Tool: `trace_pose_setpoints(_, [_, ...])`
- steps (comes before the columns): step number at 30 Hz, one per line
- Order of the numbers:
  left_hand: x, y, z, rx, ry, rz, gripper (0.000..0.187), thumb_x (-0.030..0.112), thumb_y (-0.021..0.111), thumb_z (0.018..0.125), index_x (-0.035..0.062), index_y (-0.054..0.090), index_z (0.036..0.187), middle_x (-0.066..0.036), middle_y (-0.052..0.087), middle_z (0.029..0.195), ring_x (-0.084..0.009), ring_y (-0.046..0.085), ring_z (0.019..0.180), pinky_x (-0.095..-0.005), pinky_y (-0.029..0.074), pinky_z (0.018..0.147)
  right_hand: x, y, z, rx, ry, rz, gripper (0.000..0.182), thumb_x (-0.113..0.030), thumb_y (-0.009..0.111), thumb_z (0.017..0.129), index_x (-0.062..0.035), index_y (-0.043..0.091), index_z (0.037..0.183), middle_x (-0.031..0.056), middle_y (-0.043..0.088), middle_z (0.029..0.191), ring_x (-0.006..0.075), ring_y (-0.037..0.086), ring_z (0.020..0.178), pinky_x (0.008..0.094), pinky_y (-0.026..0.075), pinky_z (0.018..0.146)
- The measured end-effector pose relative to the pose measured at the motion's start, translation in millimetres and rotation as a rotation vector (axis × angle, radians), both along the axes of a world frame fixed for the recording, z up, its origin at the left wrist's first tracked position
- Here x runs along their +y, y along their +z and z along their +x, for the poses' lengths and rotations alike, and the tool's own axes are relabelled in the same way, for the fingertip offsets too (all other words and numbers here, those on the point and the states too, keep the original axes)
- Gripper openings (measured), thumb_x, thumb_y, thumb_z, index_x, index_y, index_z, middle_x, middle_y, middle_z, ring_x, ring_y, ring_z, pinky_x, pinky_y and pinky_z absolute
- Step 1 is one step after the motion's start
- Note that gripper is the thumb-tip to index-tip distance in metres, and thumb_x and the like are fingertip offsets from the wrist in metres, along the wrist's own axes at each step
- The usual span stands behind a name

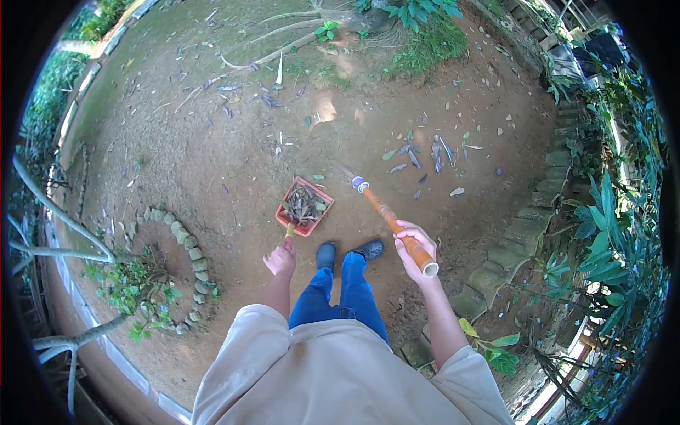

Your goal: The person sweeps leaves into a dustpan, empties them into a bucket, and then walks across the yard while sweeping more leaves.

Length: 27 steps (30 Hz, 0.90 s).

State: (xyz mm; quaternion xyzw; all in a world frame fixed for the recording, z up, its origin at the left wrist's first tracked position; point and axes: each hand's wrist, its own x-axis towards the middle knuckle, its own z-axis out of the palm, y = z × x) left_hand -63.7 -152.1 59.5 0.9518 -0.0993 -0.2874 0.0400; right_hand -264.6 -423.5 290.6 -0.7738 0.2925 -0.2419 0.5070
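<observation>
My left hand is closed around the short handle of a red dustpan. Dry leaves are heaped inside the pan, which is on or just above the bare soil ahead of my feet. In my right hand is a broom with a thick bamboo handle, its hollow end toward me. The broom's thin bristles point forward at the ground, to the right of the dustpan and apart from it; they look blurred.
Fallen leaves lie scattered ahead on the right. A stone ring surrounds a small plant at left, near pale bare branches. Stone edging and dense shrubs run along the right. Tree roots cross the ground at the far side.
</observation>
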Motion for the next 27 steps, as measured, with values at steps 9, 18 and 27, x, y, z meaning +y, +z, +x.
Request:
trace_pose_setpoints(9, [-7.9, 1.6, 17.9, 0.092, 0.031, 0.056, 0.039, 0.047, 0.058, 0.091, 0.0275, 0.066, 0.123, -0.01, 0.073, 0.11, -0.0294, 0.068, 0.107, -0.0593, 0.023, 0.116, -4.9, -39.1, 38.0, 0.056, 0.171, -0.12, 0.019, 0.001, 0.073, 0.079, -0.004, 0.062, 0.094, 0.0172, 0.068, 0.117, 0.0313, 0.069, 0.105, 0.037, 0.054, 0.089])
trace_pose_setpoints(18, [-0.7, 0.4, 16.9, 0.117, 0.035, 0.028, 0.04, 0.042, 0.064, 0.087, 0.0291, 0.065, 0.125, -0.007, 0.074, 0.105, -0.0284, 0.069, 0.104, -0.062, 0.01, 0.119, 2.9, -20.7, 17.3, 0.013, 0.189, 0.13, 0.018, 0.014, 0.063, 0.084, -0.0009, 0.06, 0.093, 0.0153, 0.065, 0.115, 0.0253, 0.064, 0.11, 0.0397, 0.058, 0.093])
trace_pose_setpoints(27, [8.9, 6.8, 14.5, 0.062, 0.056, -0.028, 0.036, 0.038, 0.06, 0.088, 0.0295, 0.067, 0.123, -0.008, 0.074, 0.104, -0.0292, 0.069, 0.103, -0.0605, 0.013, 0.12, 6.6, 40.2, -1.1, -0.014, 0.107, 0.205, 0.018, 0.014, 0.061, 0.086, -0.0012, 0.06, 0.095, 0.0166, 0.061, 0.12, 0.0264, 0.061, 0.115, 0.0409, 0.059, 0.092])
